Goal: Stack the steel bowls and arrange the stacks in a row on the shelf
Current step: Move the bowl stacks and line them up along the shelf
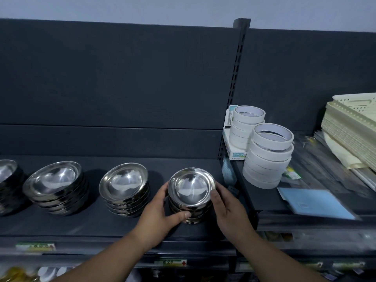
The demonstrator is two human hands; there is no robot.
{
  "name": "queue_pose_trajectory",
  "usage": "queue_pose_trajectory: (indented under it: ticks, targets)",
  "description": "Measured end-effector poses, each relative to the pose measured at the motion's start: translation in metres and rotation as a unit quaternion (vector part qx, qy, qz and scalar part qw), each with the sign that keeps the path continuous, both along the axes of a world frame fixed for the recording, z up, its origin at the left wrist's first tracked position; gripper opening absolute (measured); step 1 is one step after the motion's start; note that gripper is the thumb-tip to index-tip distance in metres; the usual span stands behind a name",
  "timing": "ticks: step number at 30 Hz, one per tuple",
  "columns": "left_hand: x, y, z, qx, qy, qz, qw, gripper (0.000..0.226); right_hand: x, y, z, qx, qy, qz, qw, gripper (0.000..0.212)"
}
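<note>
Stacks of shiny steel bowls stand in a row on the dark shelf (114, 224). The rightmost stack (192, 187) sits between my hands. My left hand (159, 214) wraps its left side with the thumb on the lower bowls. My right hand (227, 210) presses against its right side. To the left stand a second stack (124, 183), a third stack (56, 180), and a fourth stack (7, 171) cut off by the frame's left edge.
A slotted upright post (236, 82) divides the shelving. Right of it stand two piles of white tape rolls (268, 155), a white box (231, 143), a blue packet (315, 202) and cream plastic trays (352, 129). Price labels line the shelf's front edge.
</note>
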State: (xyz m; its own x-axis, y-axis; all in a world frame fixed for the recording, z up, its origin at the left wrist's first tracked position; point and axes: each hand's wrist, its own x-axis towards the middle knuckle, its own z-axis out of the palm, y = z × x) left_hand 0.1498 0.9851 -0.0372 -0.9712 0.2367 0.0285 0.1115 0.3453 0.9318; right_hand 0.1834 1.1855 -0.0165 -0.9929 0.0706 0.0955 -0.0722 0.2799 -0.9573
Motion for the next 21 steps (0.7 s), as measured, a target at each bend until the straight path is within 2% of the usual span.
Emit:
queue_pose_trajectory:
  ticks: [3,6,8,10,14,21]
  targets:
    - [0.001,0.001,0.001,-0.009,0.007,-0.003,1.000,0.085,0.002,0.000,0.001,0.001,0.000,-0.002,1.000,0.054]
    - [0.003,-0.001,0.000,-0.011,-0.003,-0.010,1.000,0.102,0.003,0.003,-0.004,0.010,-0.021,0.000,1.000,0.056]
    - [0.004,-0.002,-0.001,-0.016,-0.012,-0.018,1.000,0.107,0.004,0.005,-0.010,0.014,-0.048,0.015,0.999,0.074]
    - [0.006,-0.001,-0.001,-0.004,-0.017,-0.021,1.000,0.101,0.005,0.007,-0.018,0.021,-0.071,0.030,0.997,0.089]
    - [0.003,0.003,-0.003,0.018,-0.024,-0.020,0.999,0.096,0.001,0.007,-0.025,0.017,-0.068,0.017,0.997,0.082]
    - [-0.012,0.008,0.000,-0.016,-0.008,-0.012,1.000,0.095,-0.013,0.005,-0.024,0.031,-0.057,0.004,0.998,0.083]
